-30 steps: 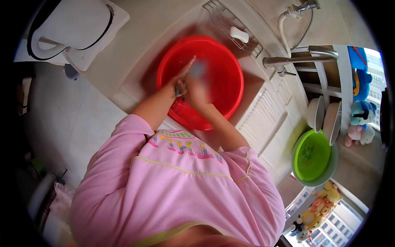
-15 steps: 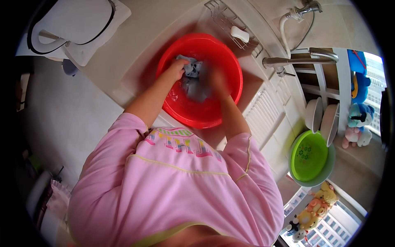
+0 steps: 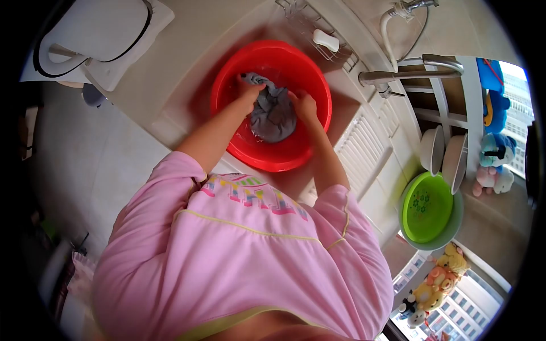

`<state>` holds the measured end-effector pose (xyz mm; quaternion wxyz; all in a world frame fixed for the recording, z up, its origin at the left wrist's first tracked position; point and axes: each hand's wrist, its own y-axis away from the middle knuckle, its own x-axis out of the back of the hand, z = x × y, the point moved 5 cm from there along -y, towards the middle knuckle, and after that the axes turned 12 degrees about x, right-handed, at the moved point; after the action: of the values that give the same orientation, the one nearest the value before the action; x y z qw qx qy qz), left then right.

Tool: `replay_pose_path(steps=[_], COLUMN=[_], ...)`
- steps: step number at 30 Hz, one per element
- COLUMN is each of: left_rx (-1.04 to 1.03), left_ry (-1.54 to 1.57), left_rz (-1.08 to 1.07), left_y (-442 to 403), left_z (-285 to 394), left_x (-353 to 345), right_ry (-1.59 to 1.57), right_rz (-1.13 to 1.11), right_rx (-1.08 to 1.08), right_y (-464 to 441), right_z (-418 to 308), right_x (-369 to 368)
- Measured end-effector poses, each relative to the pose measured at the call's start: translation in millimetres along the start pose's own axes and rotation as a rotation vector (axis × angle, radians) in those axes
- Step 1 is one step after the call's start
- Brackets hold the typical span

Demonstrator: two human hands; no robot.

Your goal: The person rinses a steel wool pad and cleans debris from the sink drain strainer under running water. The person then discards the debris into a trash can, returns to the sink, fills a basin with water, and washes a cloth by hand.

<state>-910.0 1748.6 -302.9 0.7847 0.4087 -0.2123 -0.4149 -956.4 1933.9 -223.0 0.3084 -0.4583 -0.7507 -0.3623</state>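
A wet, bunched grey cloth [image 3: 274, 119] lies in the red basin [image 3: 278, 161], with some water around it. My left hand [image 3: 249, 95] is closed on the cloth's upper left part. On the other side, my right hand [image 3: 303, 105] has its fingers bent against the cloth's upper right edge, gripping it; the fingertips are partly hidden. Both forearms reach over the basin's near rim.
The basin stands in a sink beside a ribbed washboard surface [image 3: 363, 145]. A white soap bar [image 3: 326, 40] rests on a wire rack [image 3: 304, 25]. A metal faucet [image 3: 412, 75] reaches out at the right, above green and white basins [image 3: 427, 207].
My right hand, blurred over the cloth before, is now still at its right edge. The cloth has spread into a larger bundle towards the basin's middle. The view has shifted slightly.
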Motion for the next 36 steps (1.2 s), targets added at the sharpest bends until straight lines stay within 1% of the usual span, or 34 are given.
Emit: replay_pose_path(steps=[1,2,3,4,5,7,8,11,12,15,17,19,21,22,25,26,27,29,30,31,33,34,36], left_rx=[-0.086,0.083,0.171,0.255,0.345,0.343,0.343,0.472,0.450,0.290,0.238,0.182,0.118,0.155,-0.216,-0.204,-0.254,-0.356,-0.415,-0.427,-0.427,-0.438,-0.432], left_ry=[-0.072,0.074,0.054,0.034,0.013,0.070,0.105,0.203,0.201,0.103,0.269,0.434,0.275,0.089,-0.545,-0.727,-0.806,-0.965,-0.990,-1.015,-1.066,-1.069,-0.956], left_rz=[0.080,-0.082,-0.128,-0.171,-0.215,-0.328,-0.390,-0.662,-0.726,-0.535,-0.253,0.039,0.136,0.092,0.255,0.297,0.338,0.425,0.423,0.379,0.284,0.267,0.324], left_y=[-9,31,29,19,14,31,38,45,47,45,17,-9,2,4,-8,14,23,32,34,29,26,31,25], left_z=[-5,11,2,-10,-19,-12,-5,-5,-5,-6,-5,-5,14,15,5,16,16,18,19,22,21,25,23], left_x=[1,2,1,-1,0,-2,-5,-20,-23,-22,-9,10,29,33,23,20,15,9,8,8,11,13,13], right_ry=[-0.087,-0.023,0.041,0.104,-0.153,-0.651,-1.122,-1.478,-1.479,-1.204,-1.306,-1.480,-1.073,-0.633,-0.053,-0.076,-0.102,0.161,0.293,0.166,0.254,0.139,-0.078], right_rz=[0.215,0.126,0.036,-0.051,-0.027,0.015,0.007,0.214,0.180,0.339,0.689,0.792,0.535,0.368,0.238,0.207,0.177,0.019,-0.060,-0.264,-0.178,-0.120,0.001], right_rx=[0.002,0.073,0.146,0.223,0.104,-0.144,-0.294,-0.263,-0.184,-0.085,-0.078,-0.132,-0.148,-0.077,-0.013,-0.096,-0.177,0.122,0.274,0.374,0.587,0.367,-0.078], right_y=[-9,-20,-30,-40,-39,-24,-16,25,30,46,46,53,39,31,5,-8,-17,-11,-6,-5,-22,-30,-35], right_z=[9,26,49,54,44,15,6,-59,-61,-44,-7,-4,37,38,35,44,49,-8,-32,-38,-17,-2,21], right_x=[-8,-39,-78,-104,-109,-105,-105,-39,-29,-4,9,30,20,14,-18,-42,-66,-91,-97,-102,-90,-87,-80])
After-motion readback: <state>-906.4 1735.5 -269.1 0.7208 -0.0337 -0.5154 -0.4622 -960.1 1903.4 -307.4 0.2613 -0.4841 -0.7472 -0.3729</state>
